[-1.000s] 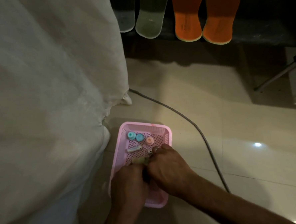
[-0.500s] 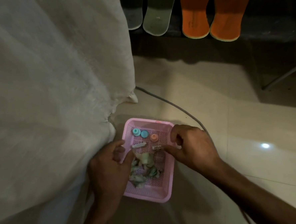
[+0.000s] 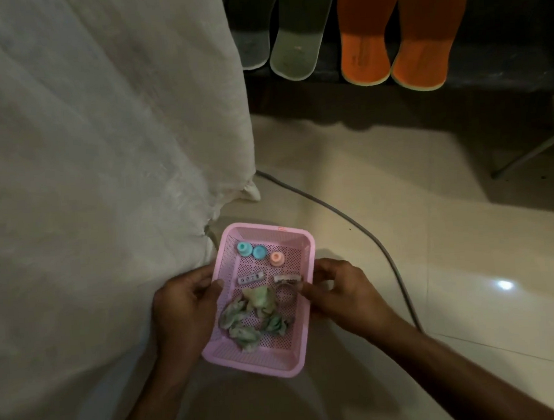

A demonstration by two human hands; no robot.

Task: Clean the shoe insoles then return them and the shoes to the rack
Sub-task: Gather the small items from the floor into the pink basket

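Note:
A pink perforated tray (image 3: 296, 366) sits low in the middle, above the floor. My left hand (image 3: 184, 308) grips its left rim, thumb over the edge. My right hand (image 3: 339, 295) grips the right rim, fingers curled over it. Inside lie crumpled greenish wipes (image 3: 254, 315), two teal caps (image 3: 250, 251), a peach cap (image 3: 276, 258), two small clips and a ring. At the top, two orange insoles (image 3: 391, 37) and two grey-green insoles (image 3: 286, 34) lie on a dark surface.
A large white cloth (image 3: 96, 139) covers the left half of the view. A grey cable (image 3: 361, 230) runs across the cream tiled floor (image 3: 452, 280) just right of the tray. A metal leg (image 3: 531, 152) slants at the far right.
Both hands left the wipes in the tray's middle and moved apart to its two side rims. The wipes now lie loose in the tray.

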